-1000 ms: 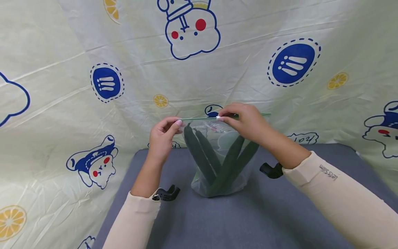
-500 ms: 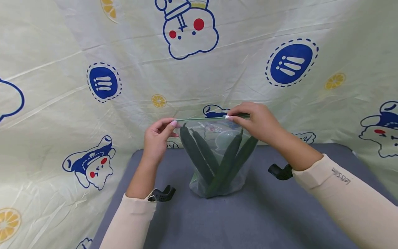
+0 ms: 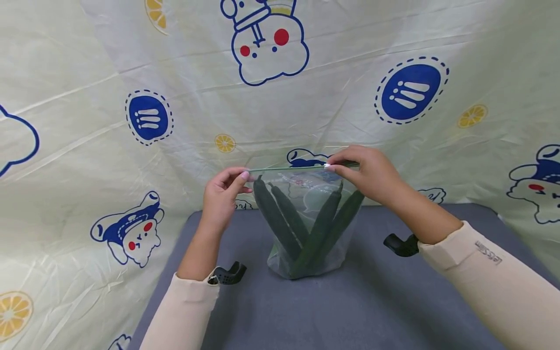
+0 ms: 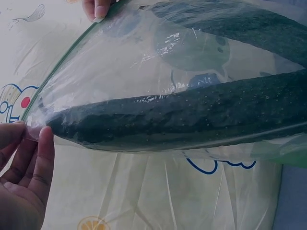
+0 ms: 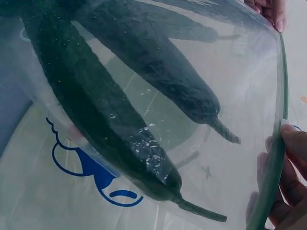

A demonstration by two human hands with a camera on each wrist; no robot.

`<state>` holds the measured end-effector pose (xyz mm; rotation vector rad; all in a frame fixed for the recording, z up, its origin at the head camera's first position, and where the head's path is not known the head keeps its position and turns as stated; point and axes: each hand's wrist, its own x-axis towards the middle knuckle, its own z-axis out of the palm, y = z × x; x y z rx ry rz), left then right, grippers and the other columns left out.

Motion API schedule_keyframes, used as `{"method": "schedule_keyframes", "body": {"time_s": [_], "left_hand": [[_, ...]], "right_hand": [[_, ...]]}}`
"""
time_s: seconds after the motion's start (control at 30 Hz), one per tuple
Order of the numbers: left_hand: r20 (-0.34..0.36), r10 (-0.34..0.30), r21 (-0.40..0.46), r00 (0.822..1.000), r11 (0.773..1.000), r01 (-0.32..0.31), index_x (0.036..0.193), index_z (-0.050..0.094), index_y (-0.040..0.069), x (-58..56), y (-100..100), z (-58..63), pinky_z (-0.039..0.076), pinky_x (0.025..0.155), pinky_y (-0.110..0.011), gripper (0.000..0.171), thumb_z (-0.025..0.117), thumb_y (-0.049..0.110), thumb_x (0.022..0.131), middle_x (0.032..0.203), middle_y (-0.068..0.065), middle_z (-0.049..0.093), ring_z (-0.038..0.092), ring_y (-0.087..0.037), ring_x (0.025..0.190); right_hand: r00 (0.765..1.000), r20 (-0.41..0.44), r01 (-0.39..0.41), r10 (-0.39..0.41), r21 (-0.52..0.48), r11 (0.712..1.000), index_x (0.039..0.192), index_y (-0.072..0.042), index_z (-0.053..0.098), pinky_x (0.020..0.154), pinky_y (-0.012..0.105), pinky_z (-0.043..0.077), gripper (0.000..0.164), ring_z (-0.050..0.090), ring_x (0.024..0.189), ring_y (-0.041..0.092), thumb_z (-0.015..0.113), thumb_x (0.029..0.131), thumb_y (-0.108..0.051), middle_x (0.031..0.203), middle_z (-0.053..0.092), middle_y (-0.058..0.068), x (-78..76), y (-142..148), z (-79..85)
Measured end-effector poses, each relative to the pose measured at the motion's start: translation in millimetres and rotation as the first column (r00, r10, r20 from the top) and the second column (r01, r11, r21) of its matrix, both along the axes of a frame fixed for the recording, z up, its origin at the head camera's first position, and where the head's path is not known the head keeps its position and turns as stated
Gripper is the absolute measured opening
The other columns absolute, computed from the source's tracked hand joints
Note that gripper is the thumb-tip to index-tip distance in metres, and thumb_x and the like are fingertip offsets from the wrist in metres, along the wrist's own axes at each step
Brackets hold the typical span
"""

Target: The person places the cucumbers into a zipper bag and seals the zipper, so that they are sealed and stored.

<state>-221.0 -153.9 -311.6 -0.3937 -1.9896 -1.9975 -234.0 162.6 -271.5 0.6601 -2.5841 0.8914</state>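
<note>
A clear zip bag (image 3: 280, 266) with a green top strip stands upright on the table, holding several dark green cucumbers (image 3: 323, 226) that fan out in a V. At the bag's upper left corner my left hand (image 3: 222, 197) pinches the strip's end between thumb and fingers; the left wrist view shows this pinch beside one cucumber tip (image 4: 158, 117). My right hand (image 3: 369, 175) pinches the small white slider (image 3: 326, 166) toward the right part of the strip. Behind the strip in the right wrist view, the right fingers (image 5: 290, 187) show partly through the plastic.
A blue-grey cloth covers the table (image 3: 297, 316). Close behind it hangs a pale curtain (image 3: 197, 63) printed with cartoon figures and orange slices. Black wrist mounts (image 3: 229, 273) stick out from both sleeves.
My right hand has slid the white slider rightward along the green strip. My left hand has shifted slightly left, still pinching the bag's corner.
</note>
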Motion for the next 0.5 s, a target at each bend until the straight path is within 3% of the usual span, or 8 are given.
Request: {"method": "schedule_keyframes", "body": {"time_s": [0.23, 0.37, 0.5], "left_hand": [[0.014, -0.008, -0.034, 1.000, 0.999, 0.009, 0.116, 0.069, 0.000, 2.1, -1, 1.7, 0.066, 0.083, -0.036, 0.026, 0.067, 0.018, 0.098, 0.098, -0.007, 0.073, 0.072, -0.012, 0.085], [0.034, -0.021, -0.010, 0.999, 1.000, 0.022, 0.113, 0.070, 0.003, 2.9, -3, 1.4, 0.066, 0.083, -0.043, 0.021, 0.067, 0.018, 0.098, 0.100, -0.010, 0.073, 0.073, -0.013, 0.089], [0.040, -0.027, 0.012, 0.999, 1.000, 0.027, 0.114, 0.067, -0.001, 2.8, -6, 0.3, 0.066, 0.079, -0.042, 0.022, 0.065, 0.015, 0.099, 0.100, -0.011, 0.072, 0.073, -0.013, 0.089]], "right_hand": [[1.000, -0.013, 0.020, -0.020, 0.002, 1.000, 0.116, -0.014, 0.076, 0.101, 0.053, 0.057, 0.022, 0.065, 0.116, 0.028, 0.071, 0.095, -0.019, 0.119, 0.073, 0.009, 2.9, 7, -2.3], [0.999, -0.023, 0.034, -0.034, -0.004, 0.999, 0.115, -0.014, 0.076, 0.098, 0.053, 0.058, 0.021, 0.066, 0.115, 0.028, 0.071, 0.095, -0.021, 0.118, 0.074, 0.008, 5.1, 13, -2.5], [0.999, -0.033, 0.036, -0.037, -0.016, 0.999, 0.113, -0.014, 0.076, 0.095, 0.052, 0.059, 0.020, 0.066, 0.113, 0.028, 0.071, 0.096, -0.022, 0.118, 0.073, 0.008, 6.2, 22, -3.4]]}}
